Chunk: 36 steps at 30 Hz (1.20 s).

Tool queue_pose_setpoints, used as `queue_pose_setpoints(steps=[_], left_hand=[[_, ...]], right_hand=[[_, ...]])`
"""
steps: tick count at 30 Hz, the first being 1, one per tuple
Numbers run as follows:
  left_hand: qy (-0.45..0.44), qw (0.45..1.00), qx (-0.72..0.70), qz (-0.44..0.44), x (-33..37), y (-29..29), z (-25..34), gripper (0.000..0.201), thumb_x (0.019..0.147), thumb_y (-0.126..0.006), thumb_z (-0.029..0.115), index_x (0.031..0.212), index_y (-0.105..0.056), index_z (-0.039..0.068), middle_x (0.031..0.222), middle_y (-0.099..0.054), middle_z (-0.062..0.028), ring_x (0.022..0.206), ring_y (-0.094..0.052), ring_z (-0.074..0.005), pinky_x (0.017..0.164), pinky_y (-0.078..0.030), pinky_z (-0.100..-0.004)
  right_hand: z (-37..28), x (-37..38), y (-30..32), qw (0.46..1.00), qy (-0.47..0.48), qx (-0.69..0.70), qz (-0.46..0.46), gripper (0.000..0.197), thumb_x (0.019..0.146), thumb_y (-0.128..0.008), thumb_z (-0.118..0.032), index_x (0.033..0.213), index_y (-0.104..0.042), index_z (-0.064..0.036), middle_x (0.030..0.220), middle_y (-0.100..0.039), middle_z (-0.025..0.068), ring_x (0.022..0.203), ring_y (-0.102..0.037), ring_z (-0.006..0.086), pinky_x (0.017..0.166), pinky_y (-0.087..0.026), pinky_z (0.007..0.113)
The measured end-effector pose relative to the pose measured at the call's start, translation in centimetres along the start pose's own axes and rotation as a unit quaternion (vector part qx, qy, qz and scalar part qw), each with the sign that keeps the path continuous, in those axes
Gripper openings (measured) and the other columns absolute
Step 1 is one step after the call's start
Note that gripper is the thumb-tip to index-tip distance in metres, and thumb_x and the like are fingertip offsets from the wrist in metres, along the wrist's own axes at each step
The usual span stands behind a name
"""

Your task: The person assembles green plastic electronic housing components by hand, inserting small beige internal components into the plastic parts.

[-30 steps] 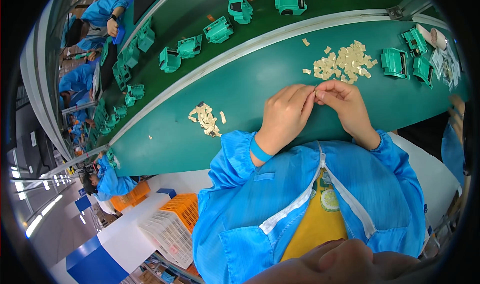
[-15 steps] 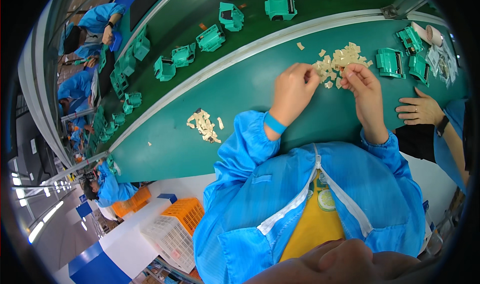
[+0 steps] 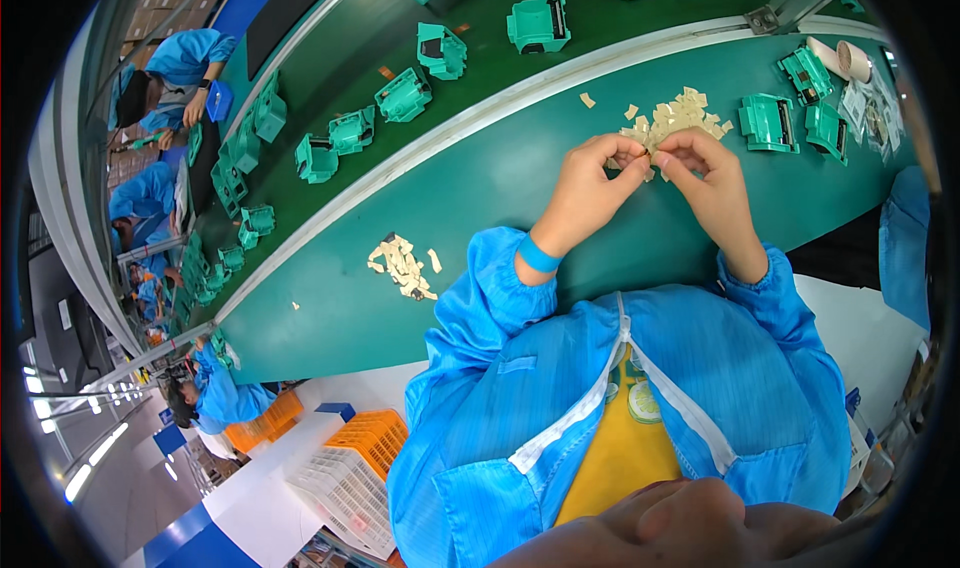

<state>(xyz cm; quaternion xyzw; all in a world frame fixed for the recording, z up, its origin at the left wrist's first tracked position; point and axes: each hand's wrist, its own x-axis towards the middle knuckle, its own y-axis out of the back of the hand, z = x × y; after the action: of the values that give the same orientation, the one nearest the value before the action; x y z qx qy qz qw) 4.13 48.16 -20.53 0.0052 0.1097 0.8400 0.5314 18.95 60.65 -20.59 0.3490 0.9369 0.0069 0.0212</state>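
Note:
My left hand [image 3: 597, 183] and my right hand [image 3: 708, 176] meet fingertip to fingertip over the green table. Both are pinched closed around something small, mostly hidden by the fingers, so its kind does not show. Just beyond the fingertips lies a heap of small cream-coloured pieces [image 3: 682, 114], thin and flat. A smaller scatter of cream and dark-marked strips [image 3: 404, 266] rests on the table to the left of my left arm. A blue band circles my left wrist.
Green plastic housings [image 3: 768, 123] stand right of the heap, beside paper-like rolls [image 3: 853, 61] and clear plastic bags [image 3: 872, 116]. Beyond a metal rail [image 3: 480, 102], more housings [image 3: 538, 25] sit on a green belt. Co-workers in blue [image 3: 228, 393] are at the left. A blue sleeve [image 3: 905, 248] shows at right.
My two hands have come together, the left moving right and the right moving left, until their fingertips meet. The other person's hand at the right has left the view.

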Motion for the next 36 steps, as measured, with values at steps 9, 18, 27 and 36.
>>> queue_pose_setpoints(steps=[9,18,27,36], left_hand=[[-0.084,0.992,0.096,0.007,-0.3,0.6,0.4,0.014,0.090,-0.072,0.011,0.099,-0.073,0.000,0.089,-0.073,-0.0085,0.083,-0.066,-0.0197,0.076,-0.052,-0.0346],[-0.072,0.992,0.101,0.011,-0.7,0.7,0.9,0.015,0.088,-0.072,0.010,0.099,-0.074,0.000,0.089,-0.073,-0.0115,0.086,-0.067,-0.0260,0.077,-0.053,-0.0379],[-0.063,0.993,0.104,0.001,-0.7,0.6,0.8,0.017,0.088,-0.073,0.012,0.101,-0.074,0.000,0.090,-0.074,-0.0121,0.087,-0.068,-0.0260,0.078,-0.054,-0.0374],[-0.160,0.965,0.195,0.075,-1.2,1.2,-0.9,0.011,0.089,-0.072,0.008,0.098,-0.074,0.002,0.090,-0.073,-0.0113,0.083,-0.066,-0.0302,0.076,-0.053,-0.0394]], right_hand=[[-1.9,0.7,0.2,0.970,0.087,-0.216,-0.064,0.012,0.086,-0.071,0.000,0.096,-0.073,0.0038,0.091,-0.070,0.0132,0.077,-0.070,0.0246,0.069,-0.057,0.032],[-2.0,0.8,0.2,0.954,0.136,-0.256,-0.078,0.009,0.081,-0.070,0.001,0.090,-0.071,0.0037,0.086,-0.068,0.0136,0.073,-0.068,0.0292,0.067,-0.055,0.037],[-1.0,1.9,0.8,0.950,0.134,-0.279,-0.042,0.007,0.081,-0.069,-0.002,0.086,-0.069,0.0036,0.084,-0.066,0.0140,0.071,-0.067,0.0285,0.066,-0.054,0.036],[2.9,4.5,2.6,0.938,0.104,-0.327,0.052,0.015,0.088,-0.071,-0.011,0.089,-0.069,0.0035,0.082,-0.065,0.0137,0.067,-0.063,0.0280,0.066,-0.052,0.038]])
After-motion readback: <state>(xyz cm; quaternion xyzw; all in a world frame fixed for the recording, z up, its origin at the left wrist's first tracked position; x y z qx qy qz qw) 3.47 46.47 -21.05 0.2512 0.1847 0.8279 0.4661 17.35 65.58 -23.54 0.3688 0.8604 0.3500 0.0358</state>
